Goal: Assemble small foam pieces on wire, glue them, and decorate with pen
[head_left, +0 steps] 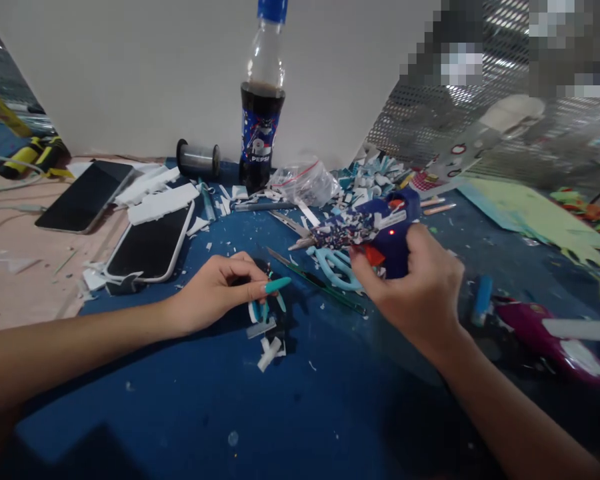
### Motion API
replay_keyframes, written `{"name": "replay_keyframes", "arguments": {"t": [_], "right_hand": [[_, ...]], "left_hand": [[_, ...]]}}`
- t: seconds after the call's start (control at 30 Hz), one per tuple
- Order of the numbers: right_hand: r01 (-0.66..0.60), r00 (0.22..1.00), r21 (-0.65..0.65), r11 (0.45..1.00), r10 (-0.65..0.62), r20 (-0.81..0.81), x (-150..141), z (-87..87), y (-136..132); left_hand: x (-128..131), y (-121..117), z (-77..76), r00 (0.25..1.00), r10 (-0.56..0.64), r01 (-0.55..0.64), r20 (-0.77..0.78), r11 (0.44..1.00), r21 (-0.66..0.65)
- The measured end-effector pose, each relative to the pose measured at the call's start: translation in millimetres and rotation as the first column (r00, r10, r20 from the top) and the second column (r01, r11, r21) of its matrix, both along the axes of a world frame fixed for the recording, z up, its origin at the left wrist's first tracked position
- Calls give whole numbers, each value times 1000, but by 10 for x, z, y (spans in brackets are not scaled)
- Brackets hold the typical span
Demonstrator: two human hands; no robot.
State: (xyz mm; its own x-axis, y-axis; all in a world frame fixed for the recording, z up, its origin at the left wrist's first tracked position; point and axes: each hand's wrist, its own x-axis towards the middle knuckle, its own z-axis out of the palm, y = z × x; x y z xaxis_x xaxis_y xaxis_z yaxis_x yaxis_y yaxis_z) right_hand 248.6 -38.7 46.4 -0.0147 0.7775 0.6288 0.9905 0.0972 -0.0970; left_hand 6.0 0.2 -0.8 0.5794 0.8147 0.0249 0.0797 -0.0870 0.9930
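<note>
The blue hot-glue gun [396,248] sits right and forward of the Pepsi bottle [261,127], the right hand [423,290] curled closed around its handle. In front of the bottle, the left hand [225,293] pinches a small teal piece [279,285] above the table [205,413]. Left of the bottle lie two phones [150,247].

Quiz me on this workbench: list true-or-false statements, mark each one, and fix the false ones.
1. The right hand holds a glue gun. True.
2. The left hand is empty. False: it pinches a small teal piece.
3. The Pepsi bottle has a red cap. False: the cap is blue.
4. A red light shows on the glue gun. True.
5. The spool stands right of the bottle in the picture. False: it is left.
</note>
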Motion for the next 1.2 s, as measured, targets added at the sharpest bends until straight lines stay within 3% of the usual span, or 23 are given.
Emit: {"name": "replay_keyframes", "arguments": {"t": [0.23, 0.4, 0.73, 1.2], "right_hand": [[-3, 996, -30, 1000, 5, 85, 63, -242, -63], [-191, 968, 159, 969, 159, 194, 105, -327, -6], [-236, 960, 95, 967, 217, 175, 67, -299, 1], [-210, 963, 81, 974, 192, 190, 78, -296, -3]], "left_hand": [[21, 10, 23, 998, -36, 36, -48, 999, 2], [29, 15, 40, 996, -33, 35, -88, 999, 22], [19, 4, 57, 996, -27, 27, -88, 1000, 9], [15, 8, 57, 993, -33, 39, -117, 998, 53]]}}
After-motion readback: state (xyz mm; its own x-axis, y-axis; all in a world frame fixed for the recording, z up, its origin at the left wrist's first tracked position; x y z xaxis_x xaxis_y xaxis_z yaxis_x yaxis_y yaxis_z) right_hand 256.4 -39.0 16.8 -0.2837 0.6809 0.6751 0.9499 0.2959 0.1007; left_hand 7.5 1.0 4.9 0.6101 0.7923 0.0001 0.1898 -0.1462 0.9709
